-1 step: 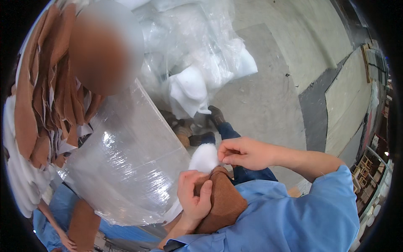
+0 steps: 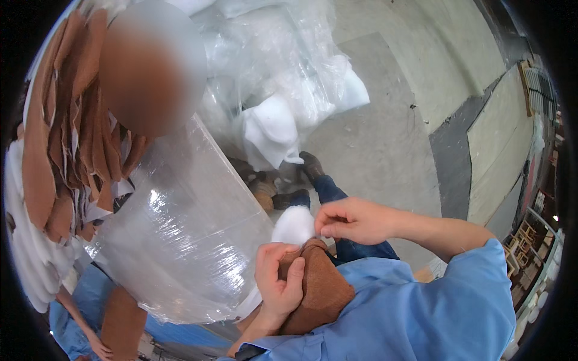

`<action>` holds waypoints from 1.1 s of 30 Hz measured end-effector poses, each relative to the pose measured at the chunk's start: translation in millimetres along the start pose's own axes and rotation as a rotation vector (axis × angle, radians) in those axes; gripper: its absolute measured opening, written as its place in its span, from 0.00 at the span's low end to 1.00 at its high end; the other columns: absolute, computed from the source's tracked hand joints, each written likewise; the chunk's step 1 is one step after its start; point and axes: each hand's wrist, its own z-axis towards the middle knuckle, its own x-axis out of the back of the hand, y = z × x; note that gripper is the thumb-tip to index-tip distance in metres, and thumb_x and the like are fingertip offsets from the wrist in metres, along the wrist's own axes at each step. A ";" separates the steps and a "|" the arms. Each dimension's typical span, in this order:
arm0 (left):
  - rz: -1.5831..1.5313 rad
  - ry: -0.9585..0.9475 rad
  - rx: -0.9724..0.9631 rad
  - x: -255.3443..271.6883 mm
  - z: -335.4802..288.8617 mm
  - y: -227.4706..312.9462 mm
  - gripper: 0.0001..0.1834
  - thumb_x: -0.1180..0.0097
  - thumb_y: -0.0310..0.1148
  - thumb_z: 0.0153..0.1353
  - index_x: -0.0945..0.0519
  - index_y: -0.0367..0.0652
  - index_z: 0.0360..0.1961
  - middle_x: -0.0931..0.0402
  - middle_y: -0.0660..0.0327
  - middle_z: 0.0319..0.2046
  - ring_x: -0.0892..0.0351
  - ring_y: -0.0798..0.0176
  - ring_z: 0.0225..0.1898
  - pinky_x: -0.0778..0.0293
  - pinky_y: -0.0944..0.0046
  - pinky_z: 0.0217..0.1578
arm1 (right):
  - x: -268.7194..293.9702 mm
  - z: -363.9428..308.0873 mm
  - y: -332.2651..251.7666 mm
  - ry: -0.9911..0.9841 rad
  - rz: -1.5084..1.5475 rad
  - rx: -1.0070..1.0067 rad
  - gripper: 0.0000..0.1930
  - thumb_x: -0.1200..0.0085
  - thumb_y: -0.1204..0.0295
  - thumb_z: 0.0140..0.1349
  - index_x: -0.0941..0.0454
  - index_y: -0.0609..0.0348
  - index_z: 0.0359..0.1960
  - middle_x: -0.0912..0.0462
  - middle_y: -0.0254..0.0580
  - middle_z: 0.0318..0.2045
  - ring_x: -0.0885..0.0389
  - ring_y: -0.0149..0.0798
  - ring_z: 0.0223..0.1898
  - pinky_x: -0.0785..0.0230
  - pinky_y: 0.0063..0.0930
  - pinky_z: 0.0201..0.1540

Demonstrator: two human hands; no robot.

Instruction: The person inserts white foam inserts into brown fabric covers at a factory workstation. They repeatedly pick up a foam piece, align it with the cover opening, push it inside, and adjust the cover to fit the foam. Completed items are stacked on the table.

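My left hand point(image 2: 279, 280) is closed on a brown fabric cover point(image 2: 325, 286) with a fuzzy, felt-like surface, held against my body. From its upper end sticks out a rounded piece of white padding point(image 2: 293, 225). My right hand point(image 2: 349, 219) is pinched just beside the padding, at the top edge of the cover. Whatever lies between its fingertips is too small to make out.
Beside me on the left stands a table wrapped in clear plastic point(image 2: 180, 222). A pile of brown fabric pieces point(image 2: 66, 120) hangs beyond it. Plastic-bagged white padding point(image 2: 271, 126) lies on the floor ahead. At lower left, another person's hand point(image 2: 99, 346) touches a brown piece point(image 2: 123, 322).
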 end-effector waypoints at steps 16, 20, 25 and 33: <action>0.106 -0.214 -0.096 -3.3 5.4 5.7 0.20 0.47 0.17 0.60 0.09 0.39 0.49 0.29 0.57 0.28 0.28 0.60 0.29 0.32 0.62 0.33 | -73.3 -29.2 46.8 0.636 -0.219 0.641 0.05 0.37 0.75 0.69 0.19 0.59 0.42 0.18 0.45 0.37 0.17 0.50 0.38 0.23 0.39 0.39; 0.049 -0.225 -0.104 -2.4 -1.3 6.0 0.20 0.47 0.17 0.60 0.09 0.38 0.49 0.32 0.58 0.24 0.32 0.61 0.25 0.36 0.62 0.29 | -73.5 -37.0 52.8 0.575 -0.093 0.579 0.06 0.38 0.74 0.70 0.17 0.61 0.45 0.16 0.45 0.38 0.15 0.46 0.40 0.22 0.35 0.42; 0.044 -0.201 -0.073 -0.6 -1.3 2.3 0.19 0.47 0.17 0.61 0.09 0.38 0.48 0.32 0.59 0.24 0.32 0.62 0.25 0.37 0.64 0.29 | -48.5 -28.2 57.0 0.311 0.194 0.269 0.09 0.43 0.74 0.76 0.17 0.63 0.52 0.13 0.37 0.42 0.15 0.28 0.42 0.21 0.28 0.48; 0.046 -0.129 -0.089 2.2 2.9 -3.4 0.18 0.45 0.15 0.62 0.08 0.38 0.46 0.29 0.60 0.26 0.30 0.63 0.28 0.35 0.65 0.31 | -51.7 -17.7 65.9 0.120 0.643 0.179 0.08 0.40 0.73 0.75 0.18 0.64 0.50 0.14 0.32 0.40 0.17 0.25 0.41 0.22 0.25 0.45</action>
